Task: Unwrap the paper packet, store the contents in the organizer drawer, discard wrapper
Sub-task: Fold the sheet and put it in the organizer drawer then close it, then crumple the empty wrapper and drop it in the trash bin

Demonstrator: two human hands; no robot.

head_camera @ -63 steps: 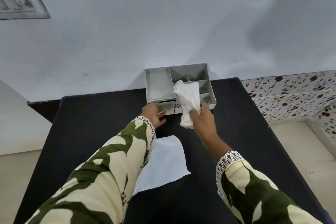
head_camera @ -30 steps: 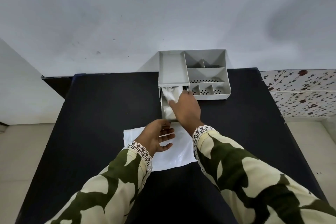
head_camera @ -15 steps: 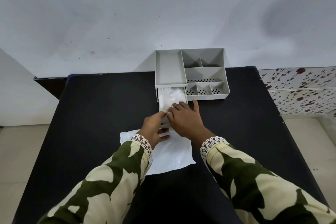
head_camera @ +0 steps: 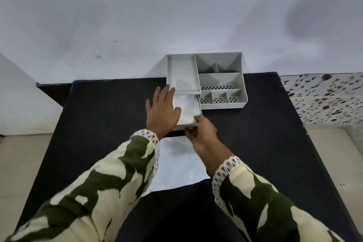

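Drawer [head_camera: 188,122] grey plastic, open | crumpled white tissue [head_camera: 185,108] inside | right hand [head_camera: 204,135] at front

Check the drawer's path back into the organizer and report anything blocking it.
Nothing visible blocks it. The drawer, holding the white contents, sticks out of the organizer. The left hand lies along its left side; the right hand grips its front.

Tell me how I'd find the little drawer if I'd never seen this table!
Look at the black table, then at the grey organizer standing at its far edge by the wall. The drawer sticks out of its front left side, toward the person. Unlike the open-top compartments beside it, it slides out and has white stuff inside, and both hands are on it.
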